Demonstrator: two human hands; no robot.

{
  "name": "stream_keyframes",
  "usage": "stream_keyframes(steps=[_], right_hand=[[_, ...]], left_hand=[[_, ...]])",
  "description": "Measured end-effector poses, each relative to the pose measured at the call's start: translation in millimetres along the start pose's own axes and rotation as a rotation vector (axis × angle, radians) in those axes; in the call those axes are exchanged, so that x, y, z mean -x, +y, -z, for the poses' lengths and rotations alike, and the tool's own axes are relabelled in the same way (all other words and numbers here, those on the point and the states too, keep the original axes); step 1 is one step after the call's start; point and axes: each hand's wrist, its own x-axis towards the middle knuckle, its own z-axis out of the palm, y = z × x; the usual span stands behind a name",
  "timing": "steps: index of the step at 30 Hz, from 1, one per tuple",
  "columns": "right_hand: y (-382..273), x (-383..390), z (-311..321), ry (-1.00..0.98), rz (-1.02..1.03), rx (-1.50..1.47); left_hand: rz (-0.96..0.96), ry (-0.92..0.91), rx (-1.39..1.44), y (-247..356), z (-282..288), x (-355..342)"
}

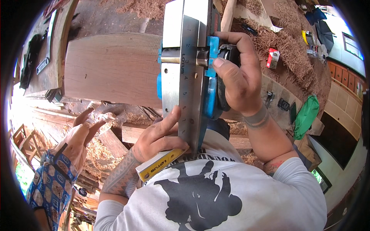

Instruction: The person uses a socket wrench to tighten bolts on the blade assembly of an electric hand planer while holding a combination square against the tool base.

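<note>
Ruler (187, 77) on planer sole (173, 57)

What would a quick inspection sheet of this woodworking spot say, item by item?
Surface: wide wooden board, bare, with sawdust heaps beyond it.
Job's things: blue electric planer held sole-up; steel ruler of a yellow-handled square laid along the sole.
Clutter: wood shavings, small red-and-white box, green bag, offcuts.
Hands: left hand presses the ruler to the sole, fingers on the square's handle; right hand grips the planer's body.
Cables: nothing seen.
Surroundings: another person's hand at the left; tiled wall at the right.
</note>
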Motion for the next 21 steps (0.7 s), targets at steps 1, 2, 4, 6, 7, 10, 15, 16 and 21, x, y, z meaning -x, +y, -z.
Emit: stream_keyframes(steps=[1, 2, 4, 6, 7, 10, 15, 16, 21], right_hand=[[4, -1, 1, -0.011, 0.049, 0.04], [6, -2, 2, -0.023, 0.099, 0.079], [2, -2, 0, -0.01, 0.07, 0.06], [1, -1, -1, 0.002, 0.041, 0.04], [1, -1, -1, 0.001, 0.039, 0.03], [1, -1, -1, -0.014, 0.025, 0.026], [-8, 1, 4, -0.051, -0.069, -0.028], [-9, 1, 3, -0.044, -0.087, -0.038], [-7, 0, 1, -0.018, -0.07, -0.02]], left_hand=[[-0.001, 0.008, -0.019, 2, 0, -2], [-0.001, 0.012, -0.029, 3, 0, -3], [0.004, 0.007, -0.04, 3, 1, -2], [0.01, 0.0, -0.042, 2, 1, -1], [0.006, -0.002, -0.054, 2, 1, -1], [0.001, -0.01, -0.078, 3, 2, -2], [-0.024, -0.04, -0.132, 2, 5, -4], [-0.028, -0.031, -0.115, 0, 4, -2], [-0.045, 0.022, -0.071, 0, -2, -4]])
